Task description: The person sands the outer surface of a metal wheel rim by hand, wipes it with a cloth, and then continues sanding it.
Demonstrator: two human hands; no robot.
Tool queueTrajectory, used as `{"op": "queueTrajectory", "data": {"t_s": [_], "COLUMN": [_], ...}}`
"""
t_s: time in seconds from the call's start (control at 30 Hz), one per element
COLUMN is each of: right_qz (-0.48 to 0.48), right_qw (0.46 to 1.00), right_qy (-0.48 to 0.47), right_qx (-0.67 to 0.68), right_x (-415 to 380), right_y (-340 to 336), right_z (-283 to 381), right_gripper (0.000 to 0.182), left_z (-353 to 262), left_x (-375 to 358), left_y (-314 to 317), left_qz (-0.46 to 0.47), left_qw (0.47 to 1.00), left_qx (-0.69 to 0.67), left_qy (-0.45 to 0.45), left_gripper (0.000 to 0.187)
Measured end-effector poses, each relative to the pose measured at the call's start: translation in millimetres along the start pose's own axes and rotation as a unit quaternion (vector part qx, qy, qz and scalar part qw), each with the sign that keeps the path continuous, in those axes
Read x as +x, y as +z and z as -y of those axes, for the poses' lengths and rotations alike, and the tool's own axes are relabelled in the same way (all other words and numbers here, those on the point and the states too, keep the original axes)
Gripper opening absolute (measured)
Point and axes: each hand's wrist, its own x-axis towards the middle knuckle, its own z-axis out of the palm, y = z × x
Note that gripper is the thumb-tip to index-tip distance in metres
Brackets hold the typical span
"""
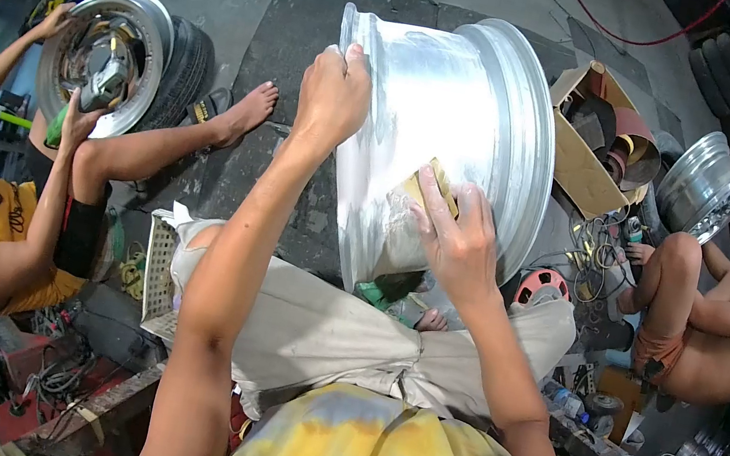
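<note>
A large silver wheel rim (429, 75) stands on its side in front of my knees, its barrel facing me. My left hand (334, 93) is closed around the rim's left edge. Against the lower middle of the barrel, my right hand (460, 234) presses a yellowish sanding sheet (436, 180), with the fingers over it. Pale dusty residue shows on the metal around the sheet.
On the left, a co-worker (5, 245) handles another rim (55, 60) beside a tyre (183, 72). At right, another person (716, 325) sits by a rim (705, 184). A cardboard box (577, 172) holds abrasive rolls; cables (597, 252) lie below it.
</note>
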Motion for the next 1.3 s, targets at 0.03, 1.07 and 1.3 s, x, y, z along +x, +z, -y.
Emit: {"op": "queueTrajectory", "data": {"t_s": [0.03,1.07,1.3], "right_qz": [0.002,-0.036,-0.025], "right_qw": [1.000,0.992,0.993], "right_qy": [0.001,0.023,0.015], "right_qx": [0.000,-0.121,-0.111], "right_x": [1,7,12], "right_y": [-2,30,25], "right_z": [0,25,28], "right_gripper": [0.041,0.043,0.042], "left_z": [-1,0,0], "left_x": [-1,-4,1], "left_y": [-1,6,7], "left_qz": [0.001,-0.011,-0.029], "left_qw": [1.000,1.000,0.999], "left_qx": [0.000,0.003,0.000], "left_qy": [-0.002,0.001,0.016], "left_gripper": [0.049,0.048,0.047]}}
